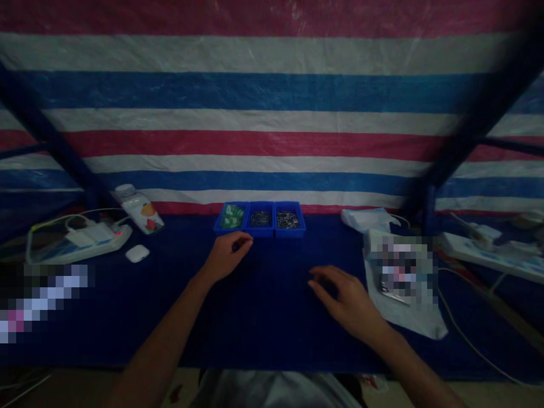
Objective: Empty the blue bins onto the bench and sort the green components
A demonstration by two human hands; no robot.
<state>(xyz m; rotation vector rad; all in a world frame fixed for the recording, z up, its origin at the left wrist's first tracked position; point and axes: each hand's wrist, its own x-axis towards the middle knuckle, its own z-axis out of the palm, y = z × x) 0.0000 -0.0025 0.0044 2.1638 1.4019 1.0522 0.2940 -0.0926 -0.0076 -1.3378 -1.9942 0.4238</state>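
Note:
My left hand (pixel 228 255) is over the blue table, just in front of three small blue bins. Its thumb and index fingertip are brought together in a pinch; anything between them is too small to make out. The left bin holds small green-and-white pieces (pixel 232 216). Small dark metal parts (pixel 260 219) fill the middle bin, and similar metal pieces (pixel 288 220) lie in the right bin (pixel 290 233). Farther right and nearer the front edge is my right hand (pixel 344 297), its fingers curved and the thumb slightly apart, with nothing visible in it.
On the left are a power strip (pixel 100 243), a tilted drink bottle (pixel 142 209) and a small white case (pixel 137 253). White plastic wrapping (pixel 419 323) lies beside my right hand under a blurred-out item. Another power strip (pixel 493 255) and a cable occupy the far right.

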